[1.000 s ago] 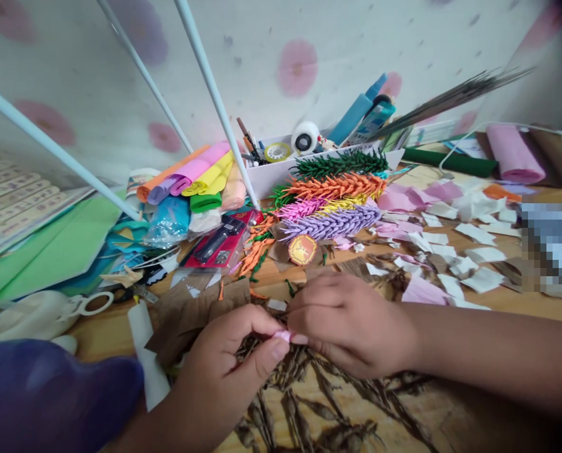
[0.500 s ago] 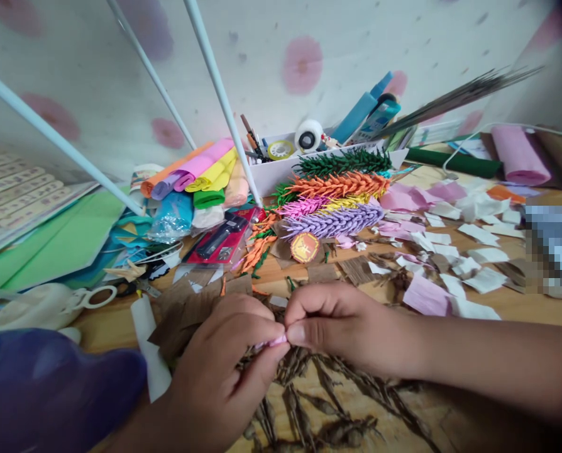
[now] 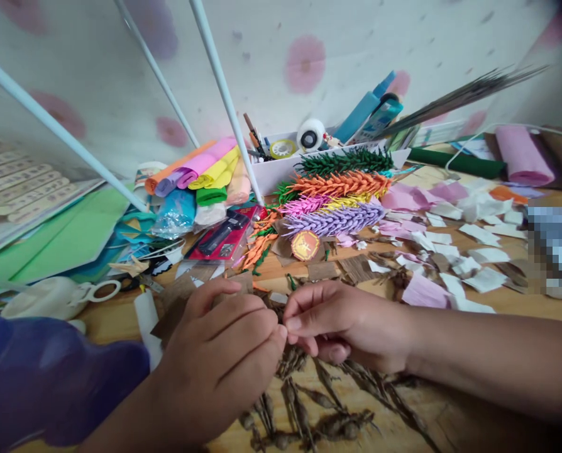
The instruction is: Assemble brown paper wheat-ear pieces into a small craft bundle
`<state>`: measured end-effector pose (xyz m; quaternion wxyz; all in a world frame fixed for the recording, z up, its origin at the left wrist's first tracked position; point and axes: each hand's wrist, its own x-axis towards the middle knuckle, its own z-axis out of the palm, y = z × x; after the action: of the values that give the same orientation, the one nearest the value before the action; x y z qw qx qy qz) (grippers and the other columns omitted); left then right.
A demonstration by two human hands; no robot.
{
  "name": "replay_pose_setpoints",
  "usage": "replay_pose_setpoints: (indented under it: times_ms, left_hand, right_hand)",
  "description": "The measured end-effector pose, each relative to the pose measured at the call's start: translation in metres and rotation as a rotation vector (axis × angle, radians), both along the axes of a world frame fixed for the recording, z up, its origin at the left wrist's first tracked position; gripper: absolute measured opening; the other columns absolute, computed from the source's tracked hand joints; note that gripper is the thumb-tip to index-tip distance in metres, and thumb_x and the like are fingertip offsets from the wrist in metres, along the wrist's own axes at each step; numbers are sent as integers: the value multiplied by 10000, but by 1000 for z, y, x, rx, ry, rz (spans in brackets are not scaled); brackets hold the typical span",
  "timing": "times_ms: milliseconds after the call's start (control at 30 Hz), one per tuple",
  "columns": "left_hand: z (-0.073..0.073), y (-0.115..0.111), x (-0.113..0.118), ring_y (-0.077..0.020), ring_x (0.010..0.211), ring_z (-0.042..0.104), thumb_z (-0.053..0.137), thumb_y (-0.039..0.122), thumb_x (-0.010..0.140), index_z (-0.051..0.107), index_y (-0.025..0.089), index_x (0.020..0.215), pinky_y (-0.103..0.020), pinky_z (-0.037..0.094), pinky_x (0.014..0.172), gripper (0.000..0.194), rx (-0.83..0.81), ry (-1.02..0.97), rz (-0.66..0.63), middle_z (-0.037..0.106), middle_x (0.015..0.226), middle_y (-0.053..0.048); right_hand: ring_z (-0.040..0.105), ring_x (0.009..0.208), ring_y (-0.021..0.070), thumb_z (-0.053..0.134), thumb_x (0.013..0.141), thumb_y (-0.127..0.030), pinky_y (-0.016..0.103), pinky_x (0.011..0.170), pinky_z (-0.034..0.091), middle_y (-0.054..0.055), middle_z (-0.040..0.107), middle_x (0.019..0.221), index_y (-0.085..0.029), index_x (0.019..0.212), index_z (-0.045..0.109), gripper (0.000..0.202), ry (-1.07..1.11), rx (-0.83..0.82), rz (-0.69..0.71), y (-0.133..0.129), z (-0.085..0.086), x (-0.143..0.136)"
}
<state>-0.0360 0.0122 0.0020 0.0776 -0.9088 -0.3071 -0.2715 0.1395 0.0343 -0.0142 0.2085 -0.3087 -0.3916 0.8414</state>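
My left hand [image 3: 224, 355] and my right hand [image 3: 351, 324] meet fingertip to fingertip over the table, both closed in a pinch. Between them is a small twisted piece of pink crepe paper, now hidden behind the fingers; it showed half a second ago. Below the hands lie several brown twisted paper pieces [image 3: 297, 412], with knobbly middles and thin ends. Just beyond the fingers is a brown paper sheet [image 3: 175, 308]. Pink paper squares [image 3: 427, 291] and white paper squares [image 3: 486, 279] are scattered right of my right hand.
Braided paper spikes, among them a purple one [image 3: 335, 218] and an orange one [image 3: 342, 184], lie before a white box [image 3: 276, 168] of tools. Crepe paper rolls [image 3: 205, 165] are stacked left. A red-backed package [image 3: 224, 236], white rods [image 3: 224, 94] and a purple object [image 3: 59, 377] stand near.
My left hand has rolled over, so its back faces up and the pink paper is covered. My right hand's lower fingers have come into view below its pinch. The camera has shifted slightly.
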Motion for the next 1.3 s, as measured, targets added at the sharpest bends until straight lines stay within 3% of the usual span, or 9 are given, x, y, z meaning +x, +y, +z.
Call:
replay_pose_setpoints:
  times_ms: [100, 200, 400, 467, 600, 667, 733, 1000, 1300]
  left_hand:
    - [0, 5, 0, -105, 706, 555, 535, 142, 707, 520, 219, 783, -285, 418, 761, 110, -60, -21, 4, 609, 708, 40]
    - [-4, 9, -2, -114, 685, 555, 512, 243, 733, 502, 202, 858, -243, 441, 631, 132, -160, -40, 158, 608, 743, 10]
    - [-7, 7, 1, -88, 627, 556, 478, 224, 757, 527, 195, 777, -204, 415, 585, 60, -283, -69, 202, 606, 688, 37]
    - [-7, 5, 3, -84, 619, 552, 481, 219, 755, 532, 196, 764, -198, 408, 580, 56, -304, -77, 216, 601, 678, 43]
    - [-7, 3, 6, -88, 597, 540, 447, 225, 771, 538, 194, 727, -201, 401, 565, 107, -405, -60, 226, 586, 642, 40]
    - [-8, 2, 8, -93, 598, 538, 428, 232, 780, 538, 191, 710, -205, 399, 560, 137, -472, -39, 217, 583, 636, 35]
    - [-9, 3, 10, -97, 613, 539, 425, 238, 782, 539, 190, 718, -208, 401, 568, 139, -513, -34, 202, 585, 648, 30]
    - [-9, 0, 12, -122, 632, 499, 394, 186, 777, 533, 184, 729, -249, 389, 592, 147, -527, -1, 154, 552, 645, 7]
    - [-3, -4, 9, -106, 610, 489, 386, 151, 774, 517, 178, 685, -298, 391, 736, 161, -419, 30, -34, 562, 627, 24]
  right_hand:
    - [296, 313, 2, 552, 662, -177, 146, 322, 151, -56, 476, 438, -126, 623, 494, 87, -19, 98, -43, 1, 3, 1]
    - [304, 325, -1, 538, 678, -153, 139, 333, 178, -53, 487, 457, -121, 623, 490, 80, -51, 179, -84, 5, 3, 3]
    - [312, 352, 8, 464, 740, -202, 149, 351, 217, -32, 507, 557, -130, 699, 478, 84, -138, 317, 15, 11, -1, 5]
    - [377, 435, 32, 446, 758, -241, 169, 419, 300, -18, 508, 615, -136, 758, 486, 112, -236, 587, 21, 10, -1, 7]
    - [467, 679, 107, 456, 762, -311, 239, 597, 363, 25, 537, 759, -157, 875, 496, 195, -547, 1375, -37, 6, -2, 11]
    - [470, 680, 115, 403, 791, -332, 241, 590, 357, 31, 541, 769, -162, 857, 494, 204, -631, 1602, -20, 5, -3, 13]
    - [465, 645, 109, 354, 816, -326, 231, 562, 348, 26, 541, 744, -163, 831, 491, 214, -665, 1717, 1, 5, -4, 15]
    - [470, 683, 115, 343, 832, -292, 233, 613, 356, 41, 547, 757, -147, 851, 495, 211, -639, 1797, 25, 6, -6, 17]
    - [423, 564, 86, 305, 834, -203, 202, 541, 337, 8, 466, 598, -157, 646, 425, 228, -455, 1528, 143, -3, 4, 13]
